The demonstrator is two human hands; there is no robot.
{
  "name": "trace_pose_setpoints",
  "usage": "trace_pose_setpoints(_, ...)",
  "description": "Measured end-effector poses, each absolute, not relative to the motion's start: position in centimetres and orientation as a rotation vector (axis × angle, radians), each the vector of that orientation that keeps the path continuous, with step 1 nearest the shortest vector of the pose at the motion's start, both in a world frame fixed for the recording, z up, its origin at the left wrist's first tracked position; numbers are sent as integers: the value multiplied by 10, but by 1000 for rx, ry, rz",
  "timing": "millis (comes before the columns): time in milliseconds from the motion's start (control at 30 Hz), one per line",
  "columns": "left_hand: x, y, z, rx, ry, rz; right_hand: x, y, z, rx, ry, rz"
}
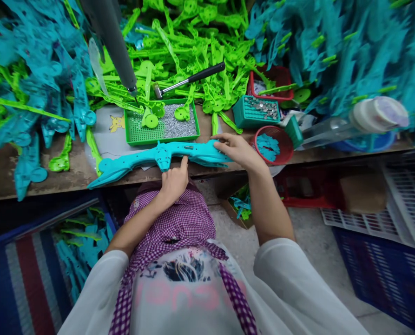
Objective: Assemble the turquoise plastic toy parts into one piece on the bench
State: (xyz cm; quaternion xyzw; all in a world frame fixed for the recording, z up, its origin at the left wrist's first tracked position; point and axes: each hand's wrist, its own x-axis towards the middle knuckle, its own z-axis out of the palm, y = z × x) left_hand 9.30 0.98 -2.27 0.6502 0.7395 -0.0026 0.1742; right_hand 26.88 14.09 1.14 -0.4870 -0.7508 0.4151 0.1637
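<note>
A long, curved turquoise plastic part [141, 159], shaped like a toy bow, lies along the front edge of the bench. My right hand [238, 150] holds its right end, with the fingers bent over the top. Below the middle of the part, my left hand [175, 184] is mostly closed; its index finger reaches up to the part's lower edge, and the thumb is hidden. Just behind stands a green tray [144, 135] of small metal screws with lime-green plastic parts on it. The tip of a hanging electric screwdriver [118, 56] points down over the tray.
A hammer [193, 78] lies on the heap of lime-green parts [200, 28]. Turquoise parts [360, 46] are piled on both sides. At right are a teal basket [247, 122] of metal pieces, a red basket [287, 151] with blue pieces and a clear bottle [350, 128].
</note>
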Motion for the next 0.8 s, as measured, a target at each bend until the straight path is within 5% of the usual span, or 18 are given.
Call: trace_pose_setpoints(800, 95, 5, -31, 1913, 2097, -20, 272, 138, -18, -1366, -2128, 1105)
